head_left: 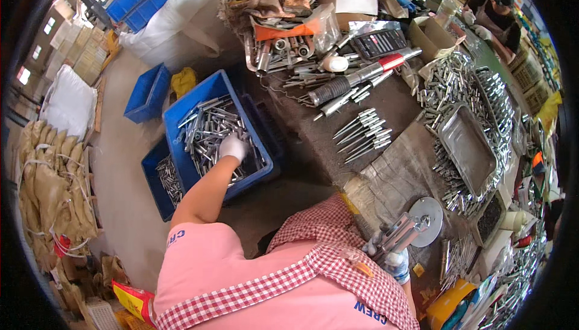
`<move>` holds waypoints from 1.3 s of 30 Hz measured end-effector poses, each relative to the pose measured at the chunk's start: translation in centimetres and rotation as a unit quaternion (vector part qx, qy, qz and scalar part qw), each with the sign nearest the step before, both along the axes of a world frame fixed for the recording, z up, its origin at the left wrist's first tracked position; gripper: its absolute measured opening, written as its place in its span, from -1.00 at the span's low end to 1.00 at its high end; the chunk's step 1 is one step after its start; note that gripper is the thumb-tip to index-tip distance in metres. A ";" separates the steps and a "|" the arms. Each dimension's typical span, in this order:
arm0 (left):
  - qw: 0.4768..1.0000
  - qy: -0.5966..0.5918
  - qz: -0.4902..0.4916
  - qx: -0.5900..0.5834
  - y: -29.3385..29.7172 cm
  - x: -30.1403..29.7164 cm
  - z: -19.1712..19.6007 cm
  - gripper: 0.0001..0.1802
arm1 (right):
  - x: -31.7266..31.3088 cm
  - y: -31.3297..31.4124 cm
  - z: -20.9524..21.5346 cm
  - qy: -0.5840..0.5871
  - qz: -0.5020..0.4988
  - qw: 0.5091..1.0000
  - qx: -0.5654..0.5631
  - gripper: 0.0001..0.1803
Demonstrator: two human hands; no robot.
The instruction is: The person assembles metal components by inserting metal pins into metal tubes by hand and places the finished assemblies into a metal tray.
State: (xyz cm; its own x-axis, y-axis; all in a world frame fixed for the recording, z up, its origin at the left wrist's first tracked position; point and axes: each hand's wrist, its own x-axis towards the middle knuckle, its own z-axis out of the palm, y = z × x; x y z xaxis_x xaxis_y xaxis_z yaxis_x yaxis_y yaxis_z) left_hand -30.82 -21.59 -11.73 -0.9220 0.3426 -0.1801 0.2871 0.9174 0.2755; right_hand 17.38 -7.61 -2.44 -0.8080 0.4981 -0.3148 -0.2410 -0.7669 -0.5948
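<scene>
My left hand (234, 148), in a white glove, reaches down into a blue crate (267, 162) heaped with short metal tubes (205, 126). Its fingers go in among the tubes, so their grip is hidden. Close to my body on the right, my right hand (395, 260), gloved in white and blue, is closed around a bundle of metal tubes (399, 237). The tubes lean up and to the right, their far ends overlapping a round grey metal disc (427, 216). Several thin pointed metal rods with thicker ends (363, 135) lie in a row on the bench.
A lower blue crate (158, 196) holds smaller metal parts. On the bench lie a red-and-silver power tool (356, 81), a phone-like black device (379, 44) and a metal tray (467, 149) among piled metal parts. A co-worker (496, 19) sits at the far right.
</scene>
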 end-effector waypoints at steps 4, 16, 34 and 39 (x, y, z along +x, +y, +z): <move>0.996 0.055 -0.036 -0.054 1.9 -1.2 4.0 -0.61 | 3.4 0.2 -5.2 -0.045 -0.024 0.995 0.086 -0.42; 0.861 0.188 -0.436 -0.180 -6.2 -12.9 -1.3 -0.65 | -0.5 0.1 0.6 -0.006 0.021 0.994 0.105 -0.67; 0.744 -0.353 -0.525 0.215 10.3 10.7 13.5 -0.66 | 0.7 -0.7 -1.6 0.028 -0.153 0.986 0.062 -0.41; 0.627 -0.066 -0.774 -0.061 13.6 19.6 13.6 -0.54 | 0.5 -1.0 -2.9 -0.005 -0.181 0.979 0.091 -0.37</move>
